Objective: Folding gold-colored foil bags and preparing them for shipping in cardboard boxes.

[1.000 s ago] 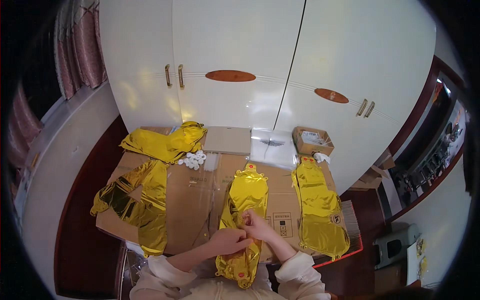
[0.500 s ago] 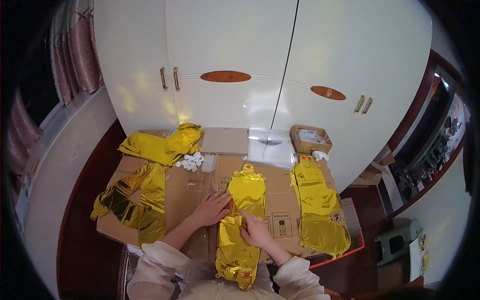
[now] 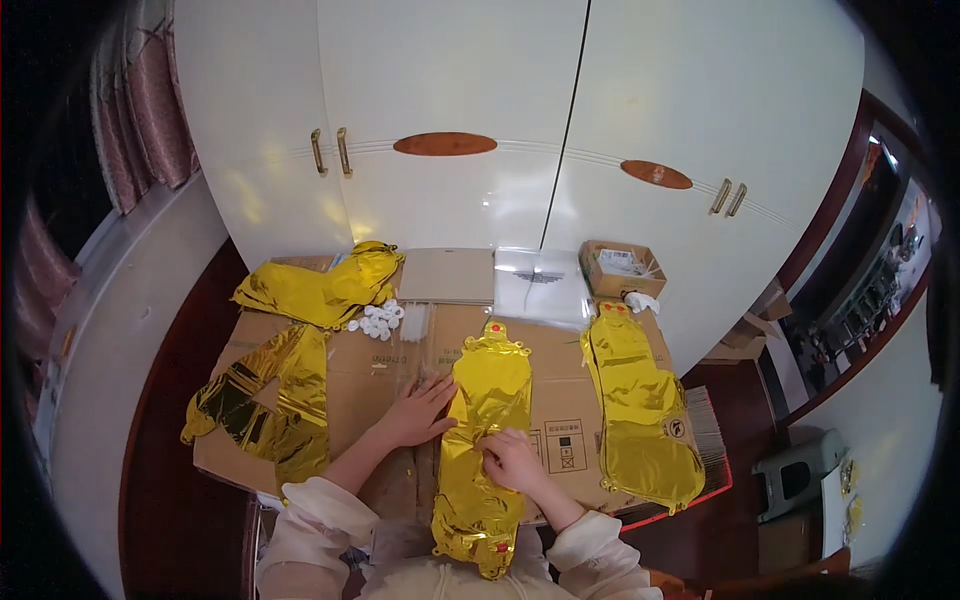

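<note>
Gold foil balloon (image 3: 487,430) lies flat on the cardboard sheet (image 3: 365,375), centre near. Left hand (image 3: 418,410) rests released, palm down, at its left edge; right hand (image 3: 512,458) pinches the foil mid-body. Advisable: press evenly, smooth outward, avoid creasing. Second balloon (image 3: 640,410) lies right.

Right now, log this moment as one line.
left hand: flat on cardboard | right hand: pressing gold foil balloon | balloon: lying flat

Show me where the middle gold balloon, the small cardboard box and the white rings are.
Middle balloon (image 3: 492,385): head view, on its upper body.
Box (image 3: 603,281): head view, on its front wall.
White rings (image 3: 377,319): head view, on the middle of the pile.
</note>
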Demonstrator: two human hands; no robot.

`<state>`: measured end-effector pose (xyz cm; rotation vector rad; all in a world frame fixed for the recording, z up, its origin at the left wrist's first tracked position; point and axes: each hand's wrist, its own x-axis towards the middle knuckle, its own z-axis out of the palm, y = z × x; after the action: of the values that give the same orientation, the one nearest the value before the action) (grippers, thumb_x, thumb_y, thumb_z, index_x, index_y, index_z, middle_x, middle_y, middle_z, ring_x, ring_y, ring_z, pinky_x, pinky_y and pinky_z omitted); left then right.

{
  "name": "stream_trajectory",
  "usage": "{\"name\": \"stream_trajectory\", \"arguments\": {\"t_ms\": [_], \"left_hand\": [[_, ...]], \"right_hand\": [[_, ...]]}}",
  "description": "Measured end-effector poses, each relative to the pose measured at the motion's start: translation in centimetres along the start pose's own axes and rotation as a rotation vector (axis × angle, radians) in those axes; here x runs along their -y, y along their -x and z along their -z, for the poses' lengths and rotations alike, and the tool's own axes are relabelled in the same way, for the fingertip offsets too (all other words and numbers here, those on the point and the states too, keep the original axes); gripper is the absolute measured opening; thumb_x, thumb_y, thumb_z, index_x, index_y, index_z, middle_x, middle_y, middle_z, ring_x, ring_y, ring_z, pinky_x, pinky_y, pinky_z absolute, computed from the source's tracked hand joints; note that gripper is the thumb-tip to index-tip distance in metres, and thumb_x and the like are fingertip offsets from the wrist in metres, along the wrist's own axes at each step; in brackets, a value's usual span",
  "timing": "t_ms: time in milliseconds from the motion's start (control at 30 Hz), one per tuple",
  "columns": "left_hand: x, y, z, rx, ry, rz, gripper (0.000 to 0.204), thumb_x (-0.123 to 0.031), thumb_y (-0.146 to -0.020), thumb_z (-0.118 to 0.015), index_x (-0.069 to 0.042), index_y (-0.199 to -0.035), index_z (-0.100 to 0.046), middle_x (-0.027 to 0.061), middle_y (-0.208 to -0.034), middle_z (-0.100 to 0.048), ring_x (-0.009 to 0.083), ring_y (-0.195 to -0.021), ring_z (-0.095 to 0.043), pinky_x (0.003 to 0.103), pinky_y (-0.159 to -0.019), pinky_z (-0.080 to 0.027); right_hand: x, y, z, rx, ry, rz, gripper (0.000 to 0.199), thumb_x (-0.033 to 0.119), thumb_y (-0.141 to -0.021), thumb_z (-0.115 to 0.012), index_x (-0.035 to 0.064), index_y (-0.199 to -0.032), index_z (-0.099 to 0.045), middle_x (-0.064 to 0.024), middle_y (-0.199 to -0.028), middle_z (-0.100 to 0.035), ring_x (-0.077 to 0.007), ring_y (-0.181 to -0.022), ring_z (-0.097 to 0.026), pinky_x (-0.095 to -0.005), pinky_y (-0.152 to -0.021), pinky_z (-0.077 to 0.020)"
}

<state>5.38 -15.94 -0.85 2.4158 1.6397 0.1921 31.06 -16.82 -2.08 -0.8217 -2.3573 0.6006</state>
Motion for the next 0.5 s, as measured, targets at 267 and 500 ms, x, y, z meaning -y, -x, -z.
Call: {"name": "stream_trajectory", "arguments": {"t_ms": [267, 500], "left_hand": [[0.2, -0.47, 0.24, 0.095, -0.086, -0.021, 0.077, -0.061, -0.097, -0.037, -0.014, -0.155, -0.019, 0.0056, -0.161, -0.021, 0.0294, -0.15, -0.011, 0.057, -0.118, -0.011], [0.47, -0.85, 0.17, 0.113, -0.086, -0.029, 0.077, -0.062, -0.096, -0.037, -0.014, -0.155, -0.02, 0.0043, -0.161, -0.021, 0.0294, -0.15, -0.01, 0.057, -0.118, -0.009]], "right_hand": [[0.32, -0.03, 0.19, 0.005, 0.022, 0.012, 0.017, 0.01, -0.076, -0.064, 0.0116, -0.092, -0.067, -0.0028, -0.079, -0.065, -0.0234, -0.083, -0.058, -0.0378, -0.078, -0.04], [0.28, -0.05, 0.2, -0.012, 0.021, 0.023, 0.017, 0.011, -0.074, -0.065, 0.0123, -0.091, -0.068, -0.0009, -0.075, -0.064, -0.0218, -0.08, -0.058, -0.0367, -0.078, -0.0391]]}}
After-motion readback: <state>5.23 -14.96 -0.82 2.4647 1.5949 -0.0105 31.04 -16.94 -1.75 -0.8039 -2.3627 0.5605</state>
